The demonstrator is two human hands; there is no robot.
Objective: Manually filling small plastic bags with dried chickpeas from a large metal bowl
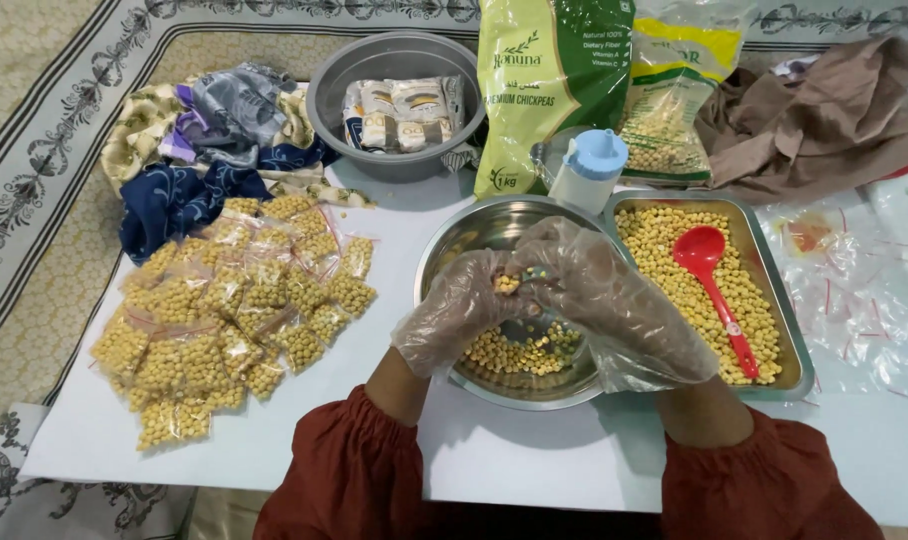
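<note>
Over the steel bowl (444,250), the gloved left hand (454,310) and right hand (614,295) meet, fingers curled around a small cluster of chickpeas (507,284). More lie in the bowl directly beneath. The peas look light, hard and prone to rolling, likely slippery against plastic gloves; cupped fingertips seem safer than a pinch.

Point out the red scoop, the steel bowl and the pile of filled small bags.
red scoop (701,250): head view, on its round cup.
steel bowl (454,235): head view, on its bare far inner wall.
pile of filled small bags (224,320): head view, on the pile's middle.
</note>
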